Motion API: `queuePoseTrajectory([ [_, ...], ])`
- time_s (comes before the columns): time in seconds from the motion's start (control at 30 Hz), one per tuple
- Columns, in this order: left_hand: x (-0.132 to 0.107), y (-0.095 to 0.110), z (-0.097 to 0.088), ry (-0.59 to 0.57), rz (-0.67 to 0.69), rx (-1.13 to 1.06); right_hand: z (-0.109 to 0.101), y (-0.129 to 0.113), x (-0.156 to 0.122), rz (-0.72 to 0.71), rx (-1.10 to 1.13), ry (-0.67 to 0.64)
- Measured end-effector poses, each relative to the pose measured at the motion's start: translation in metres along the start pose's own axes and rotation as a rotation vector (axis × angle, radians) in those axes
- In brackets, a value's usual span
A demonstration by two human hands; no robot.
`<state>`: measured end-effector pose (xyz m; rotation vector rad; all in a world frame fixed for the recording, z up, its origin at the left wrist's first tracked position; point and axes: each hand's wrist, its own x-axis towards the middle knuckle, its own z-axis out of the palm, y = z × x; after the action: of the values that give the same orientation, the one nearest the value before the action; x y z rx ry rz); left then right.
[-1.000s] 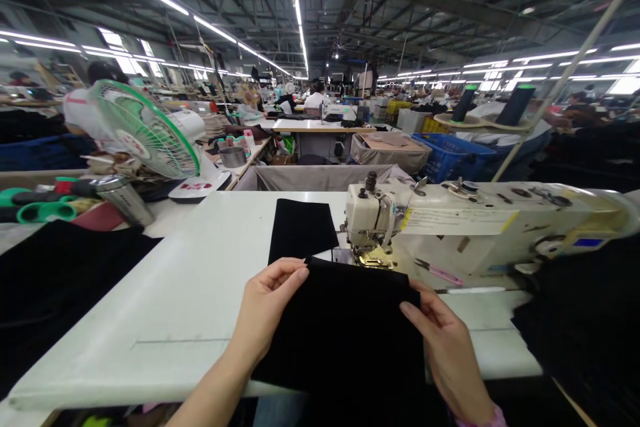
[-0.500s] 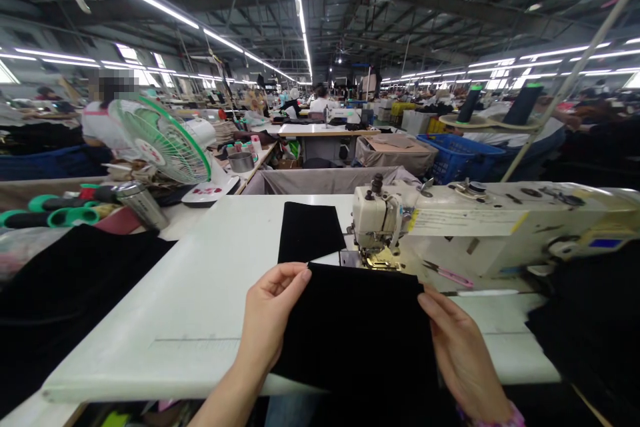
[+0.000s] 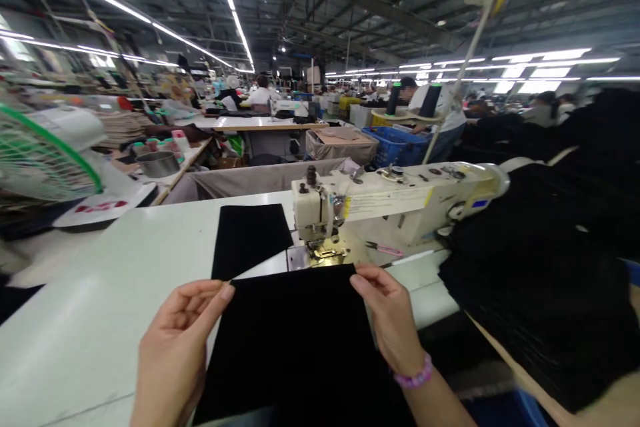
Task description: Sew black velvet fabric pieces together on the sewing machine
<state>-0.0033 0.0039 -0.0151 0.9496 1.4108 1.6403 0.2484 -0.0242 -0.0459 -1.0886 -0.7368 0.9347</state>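
I hold a black fabric piece by its two top corners over the near edge of the white table. My left hand pinches the left corner. My right hand, with a pink bead bracelet at the wrist, pinches the right corner. The fabric's top edge lies just in front of the presser foot of the cream sewing machine. A second black fabric piece lies flat on the table left of the machine head.
A large heap of black fabric fills the right side. A green-caged fan stands at the far left. Beyond the table are a grey cloth bin, a blue crate, other workstations and seated people.
The view has swung to the right, so the fan has slid to the left edge and the black heap on the right now shows. Both hands still hold the fabric's corners near the presser foot.
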Motion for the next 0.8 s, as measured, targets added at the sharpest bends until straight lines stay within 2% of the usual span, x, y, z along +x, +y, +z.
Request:
queuePoseTrajectory([
  [0.13,0.005,-0.008,-0.005,0.001,-0.027,0.004,0.002,-0.004,0.0,0.025,0.065,-0.003],
  [0.33,0.001,-0.015,-0.012,-0.011,-0.045,0.14,0.002,-0.005,0.002,0.022,0.073,-0.009],
  [0.4,0.003,-0.009,-0.012,-0.048,0.003,0.186,0.002,-0.005,0.005,0.016,0.063,-0.004],
  [0.47,0.009,0.006,-0.01,-0.098,0.08,0.286,0.001,-0.008,0.005,0.011,0.026,-0.038],
  [0.57,0.028,0.038,0.003,-0.243,0.168,0.499,-0.003,-0.012,-0.008,-0.023,-0.16,-0.187],
  [0.67,0.05,0.056,0.029,-0.518,0.302,0.716,-0.01,-0.008,-0.036,-0.048,-0.415,-0.385],
  [0.73,0.06,0.047,0.051,-0.718,0.387,0.81,-0.015,0.003,-0.056,-0.048,-0.511,-0.513],
  [0.8,0.065,0.023,0.072,-0.869,0.458,0.833,-0.021,0.02,-0.071,-0.084,-0.546,-0.555],
])
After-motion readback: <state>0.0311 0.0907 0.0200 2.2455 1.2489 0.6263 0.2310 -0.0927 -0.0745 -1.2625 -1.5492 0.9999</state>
